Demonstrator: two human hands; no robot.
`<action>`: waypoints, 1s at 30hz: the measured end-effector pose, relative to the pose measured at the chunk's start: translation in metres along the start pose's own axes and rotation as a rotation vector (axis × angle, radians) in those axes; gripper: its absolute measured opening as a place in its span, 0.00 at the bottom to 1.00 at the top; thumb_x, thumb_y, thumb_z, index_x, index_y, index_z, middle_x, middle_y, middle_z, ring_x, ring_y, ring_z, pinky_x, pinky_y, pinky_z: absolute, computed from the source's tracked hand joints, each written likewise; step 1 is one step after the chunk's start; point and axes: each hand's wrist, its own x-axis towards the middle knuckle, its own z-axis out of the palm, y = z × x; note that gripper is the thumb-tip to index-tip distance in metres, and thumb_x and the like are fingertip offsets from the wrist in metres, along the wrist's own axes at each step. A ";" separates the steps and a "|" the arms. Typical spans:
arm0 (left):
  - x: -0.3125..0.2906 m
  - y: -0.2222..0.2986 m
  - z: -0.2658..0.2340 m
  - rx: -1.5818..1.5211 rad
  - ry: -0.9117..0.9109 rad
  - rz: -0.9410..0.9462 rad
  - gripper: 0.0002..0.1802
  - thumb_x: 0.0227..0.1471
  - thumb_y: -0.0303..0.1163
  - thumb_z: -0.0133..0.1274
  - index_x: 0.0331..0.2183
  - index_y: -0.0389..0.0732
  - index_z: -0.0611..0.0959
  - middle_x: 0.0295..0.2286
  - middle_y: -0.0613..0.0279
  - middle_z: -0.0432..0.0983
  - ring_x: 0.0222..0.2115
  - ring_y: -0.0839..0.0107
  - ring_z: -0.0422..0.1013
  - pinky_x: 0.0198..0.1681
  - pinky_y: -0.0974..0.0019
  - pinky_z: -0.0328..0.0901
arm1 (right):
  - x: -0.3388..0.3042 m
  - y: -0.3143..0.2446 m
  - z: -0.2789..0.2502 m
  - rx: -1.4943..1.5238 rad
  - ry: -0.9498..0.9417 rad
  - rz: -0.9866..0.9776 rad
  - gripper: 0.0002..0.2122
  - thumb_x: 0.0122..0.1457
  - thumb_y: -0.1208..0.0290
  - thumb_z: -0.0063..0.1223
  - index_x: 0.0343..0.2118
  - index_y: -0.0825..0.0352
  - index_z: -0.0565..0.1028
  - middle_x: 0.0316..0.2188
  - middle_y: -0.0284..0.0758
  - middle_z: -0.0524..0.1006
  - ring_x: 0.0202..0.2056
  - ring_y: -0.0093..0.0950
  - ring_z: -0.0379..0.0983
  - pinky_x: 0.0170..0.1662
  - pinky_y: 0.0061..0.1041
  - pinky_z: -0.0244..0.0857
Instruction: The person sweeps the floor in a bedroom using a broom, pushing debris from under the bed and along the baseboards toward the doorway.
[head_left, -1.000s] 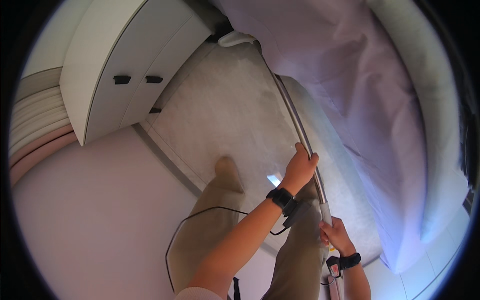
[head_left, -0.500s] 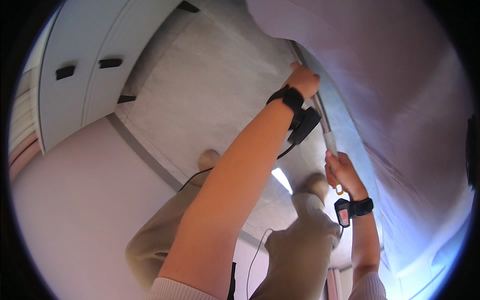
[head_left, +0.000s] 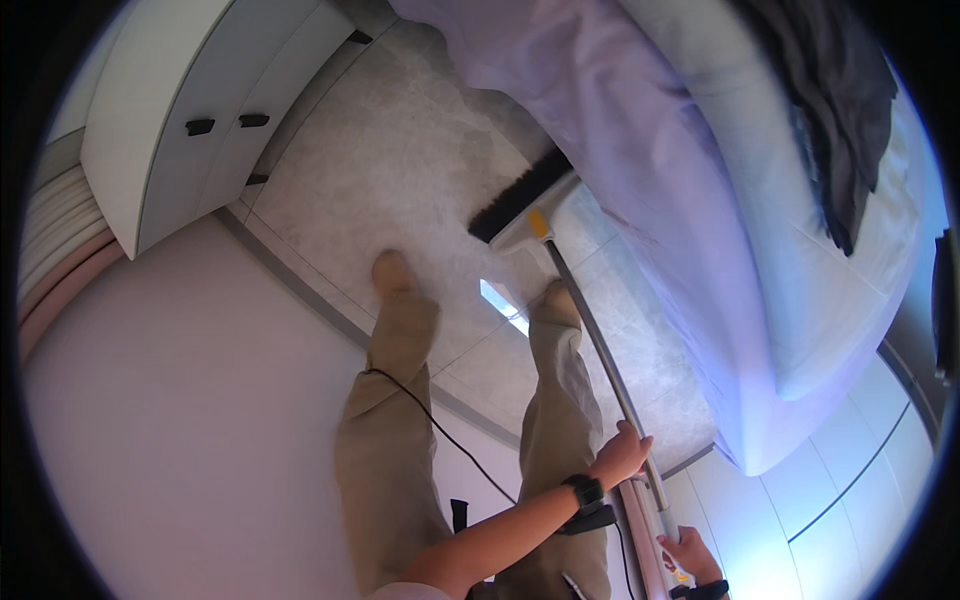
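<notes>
A broom (head_left: 593, 336) slants across the floor in front of me, with a metal pole, a yellow joint and a head of dark bristles. Its head (head_left: 520, 205) rests on the floor beside the bed's hanging cover. My left hand (head_left: 620, 452) is closed around the pole's lower-middle part in the picture. Further down, close to the grey grip end, my right hand (head_left: 690, 555) is wrapped round the handle. Both wrists wear dark straps with small devices.
A lilac bed cover (head_left: 640, 190) hangs to the floor at right, with a dark cloth (head_left: 835, 110) on top. At upper left stands a white cabinet (head_left: 215, 165) with black handles. A cable (head_left: 445, 435) crosses my trouser legs; a pale wall lies left.
Both hands have drawn back toward me with the broom. Its head, earlier hidden by the bed cover, now shows on the floor. My view has shifted, showing more of the bed.
</notes>
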 end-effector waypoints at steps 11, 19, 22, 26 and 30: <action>-0.004 0.020 -0.302 0.117 0.944 0.010 0.21 0.53 0.47 0.42 0.26 0.36 0.71 0.17 0.63 0.65 0.17 0.70 0.64 0.20 0.64 0.60 | 0.077 -0.215 0.099 -0.135 -0.089 -1.026 0.14 0.58 0.65 0.46 0.42 0.69 0.65 0.20 0.31 0.67 0.15 0.17 0.61 0.19 0.18 0.56; 0.033 -0.001 -0.208 0.377 0.534 -0.135 0.26 0.53 0.48 0.38 0.28 0.29 0.70 0.23 0.44 0.74 0.29 0.47 0.71 0.38 0.55 0.65 | 0.052 -0.118 0.063 0.226 -0.297 -0.581 0.09 0.60 0.64 0.42 0.36 0.65 0.65 0.16 0.28 0.64 0.10 0.17 0.59 0.12 0.17 0.52; 0.024 -0.033 -0.042 0.250 0.328 -0.145 0.26 0.52 0.47 0.39 0.34 0.28 0.70 0.29 0.40 0.72 0.33 0.45 0.69 0.41 0.52 0.63 | 0.008 0.004 0.028 0.268 -0.233 -0.422 0.07 0.61 0.66 0.39 0.34 0.64 0.65 0.16 0.28 0.63 0.10 0.18 0.59 0.12 0.17 0.53; -0.038 -0.050 0.087 0.166 0.084 -0.166 0.27 0.51 0.46 0.41 0.39 0.28 0.70 0.32 0.35 0.70 0.36 0.42 0.68 0.42 0.49 0.62 | -0.066 0.105 0.017 0.381 -0.234 -0.233 0.06 0.61 0.69 0.38 0.35 0.65 0.66 0.15 0.29 0.64 0.11 0.19 0.60 0.12 0.18 0.54; -0.105 -0.036 0.143 -0.101 0.272 -0.075 0.24 0.51 0.46 0.43 0.34 0.30 0.69 0.27 0.37 0.72 0.32 0.42 0.68 0.37 0.47 0.62 | -0.102 0.160 0.031 0.332 -0.127 -0.291 0.06 0.60 0.71 0.39 0.36 0.66 0.66 0.15 0.29 0.65 0.12 0.19 0.62 0.13 0.18 0.55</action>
